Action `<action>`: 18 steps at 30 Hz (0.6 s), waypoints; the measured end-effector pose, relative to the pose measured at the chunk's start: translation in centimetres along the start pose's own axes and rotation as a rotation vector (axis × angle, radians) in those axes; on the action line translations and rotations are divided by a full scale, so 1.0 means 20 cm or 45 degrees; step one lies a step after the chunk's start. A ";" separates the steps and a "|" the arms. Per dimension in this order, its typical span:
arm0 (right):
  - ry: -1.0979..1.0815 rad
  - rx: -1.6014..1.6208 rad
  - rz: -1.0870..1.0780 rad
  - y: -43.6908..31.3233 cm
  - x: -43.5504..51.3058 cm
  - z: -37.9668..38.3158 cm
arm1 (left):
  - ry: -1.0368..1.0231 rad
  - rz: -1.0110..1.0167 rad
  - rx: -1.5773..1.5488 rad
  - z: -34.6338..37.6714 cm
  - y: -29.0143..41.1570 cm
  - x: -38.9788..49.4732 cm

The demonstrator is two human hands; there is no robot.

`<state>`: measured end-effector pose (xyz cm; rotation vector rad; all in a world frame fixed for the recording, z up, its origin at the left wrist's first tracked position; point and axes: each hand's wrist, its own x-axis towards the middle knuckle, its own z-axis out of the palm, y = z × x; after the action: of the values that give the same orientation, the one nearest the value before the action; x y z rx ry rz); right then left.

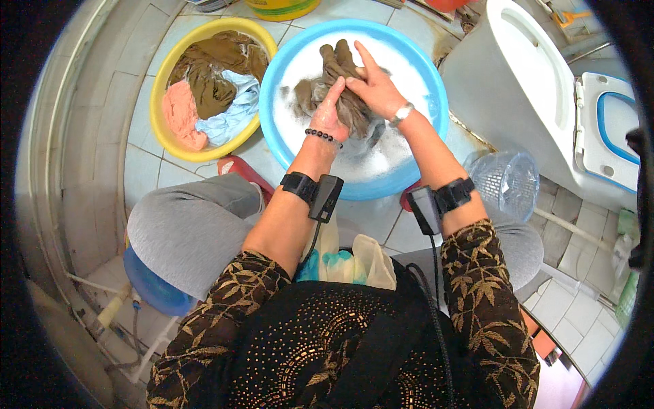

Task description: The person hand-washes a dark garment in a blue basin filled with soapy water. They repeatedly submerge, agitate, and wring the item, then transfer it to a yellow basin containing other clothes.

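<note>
In front of me stands a round light-blue basin (438,97) full of white suds. A wet brown cloth (334,69) is bunched above the foam, and its lower folds sink into the water. My left hand (329,115), with a black bead bracelet at the wrist, grips the cloth from the near left side; its thumb points up and its fingers are hidden by the fabric. My right hand (380,89), wearing a silver watch or bracelet, holds the cloth from the right. Its index finger is stretched out, and the other fingers are partly hidden. The two thumbs nearly meet.
Left of the blue basin, a yellow basin (162,138) holds wet brown, pink and light-blue clothes (232,120). A grey-white tub or fixture (490,92) stands at right, near a lined plastic wastebasket (506,179). Another yellow container (283,9) is at the far edge. Cables hang from both forearm devices.
</note>
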<state>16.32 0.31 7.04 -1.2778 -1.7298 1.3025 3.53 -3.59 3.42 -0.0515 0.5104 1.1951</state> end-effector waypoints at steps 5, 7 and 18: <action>0.134 0.151 0.114 0.06 -0.15 0.02 | 0.031 0.084 -0.123 0.02 0.06 0.01; 0.035 0.068 -0.056 0.09 -0.20 0.03 | 0.059 0.041 -0.216 0.02 0.06 0.00; -0.165 0.261 0.202 0.10 -0.33 0.02 | 0.013 0.124 -0.261 -0.09 0.09 0.00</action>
<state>18.75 -5.86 5.50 -1.2552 -1.5580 1.6410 1.23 -3.39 2.25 -0.2100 0.4016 1.3403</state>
